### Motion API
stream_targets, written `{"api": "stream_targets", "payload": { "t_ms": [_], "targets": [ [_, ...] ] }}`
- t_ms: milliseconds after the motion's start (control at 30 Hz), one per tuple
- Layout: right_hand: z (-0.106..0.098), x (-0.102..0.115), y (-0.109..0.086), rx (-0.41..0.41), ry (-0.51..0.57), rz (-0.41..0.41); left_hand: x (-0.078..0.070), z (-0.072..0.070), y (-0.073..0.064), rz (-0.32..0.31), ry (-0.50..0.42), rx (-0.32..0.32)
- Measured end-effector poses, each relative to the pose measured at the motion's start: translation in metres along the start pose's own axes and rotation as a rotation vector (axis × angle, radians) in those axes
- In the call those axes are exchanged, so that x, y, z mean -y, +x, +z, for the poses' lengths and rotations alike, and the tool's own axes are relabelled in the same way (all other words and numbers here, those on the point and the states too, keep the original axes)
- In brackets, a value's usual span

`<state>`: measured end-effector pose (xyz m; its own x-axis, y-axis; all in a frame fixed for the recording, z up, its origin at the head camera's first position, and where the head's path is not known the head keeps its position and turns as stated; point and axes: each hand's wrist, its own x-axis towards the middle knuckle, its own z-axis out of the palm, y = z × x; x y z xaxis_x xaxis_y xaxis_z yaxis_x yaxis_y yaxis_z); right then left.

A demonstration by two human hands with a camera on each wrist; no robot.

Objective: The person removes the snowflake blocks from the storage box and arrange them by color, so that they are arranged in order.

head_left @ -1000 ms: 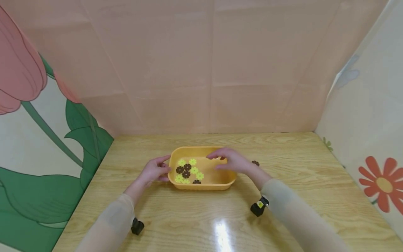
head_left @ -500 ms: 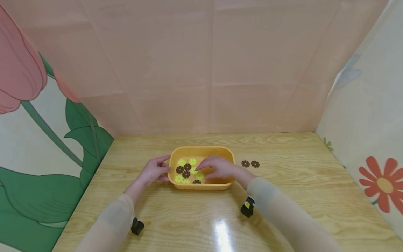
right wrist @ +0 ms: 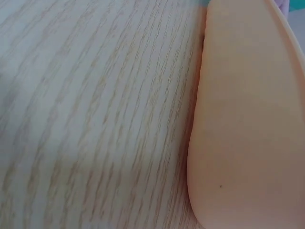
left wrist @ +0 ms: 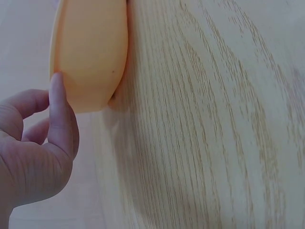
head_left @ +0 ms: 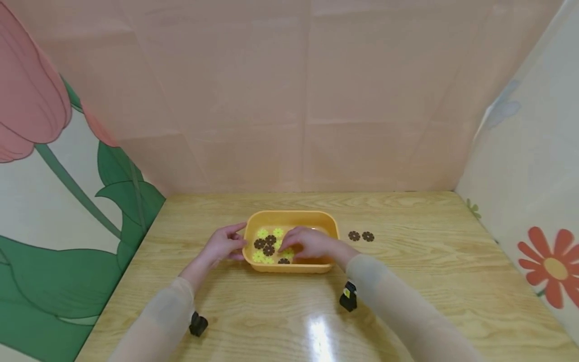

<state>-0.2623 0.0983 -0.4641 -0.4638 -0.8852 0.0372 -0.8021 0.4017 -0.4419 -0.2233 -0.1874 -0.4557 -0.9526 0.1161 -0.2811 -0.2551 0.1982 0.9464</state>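
An orange plastic tub [head_left: 289, 268] sits on the wooden table. Yellow flower-shaped discs [head_left: 258, 257] and dark brown flower-shaped discs [head_left: 269, 250], several of each colour, lie mostly in its left half. My left hand [head_left: 221, 245] rests at the tub's left end, thumb against the outer wall and index finger along the rim. Inside the tub, my right hand [head_left: 312, 244] reaches down with bent fingers, thumb and fingertips apart over the yellow discs and partly covering them. The right wrist view shows the tub's outer wall [right wrist: 248, 119], with the right hand hidden.
Two brown flower-shaped discs [head_left: 361, 236] lie side by side on the wooden table [head_left: 429, 261], just right of the tub. A pink sheet [head_left: 307, 100] rises behind the table, with flower-printed panels at both sides. Each wrist carries a small black camera [head_left: 348, 296].
My right hand has moved left and down inside the tub, from its right part to the yellow discs. Two brown discs on the table now show fully. My left hand stays put.
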Motion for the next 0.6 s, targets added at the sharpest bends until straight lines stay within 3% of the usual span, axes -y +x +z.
{"api": "stream_targets", "payload": {
  "t_ms": [600],
  "targets": [
    [0.0072,-0.0061,0.0081,0.037,-0.014,-0.024,-0.0012,0.0006,-0.0006,-0.003,0.001,0.000]
  ]
}}
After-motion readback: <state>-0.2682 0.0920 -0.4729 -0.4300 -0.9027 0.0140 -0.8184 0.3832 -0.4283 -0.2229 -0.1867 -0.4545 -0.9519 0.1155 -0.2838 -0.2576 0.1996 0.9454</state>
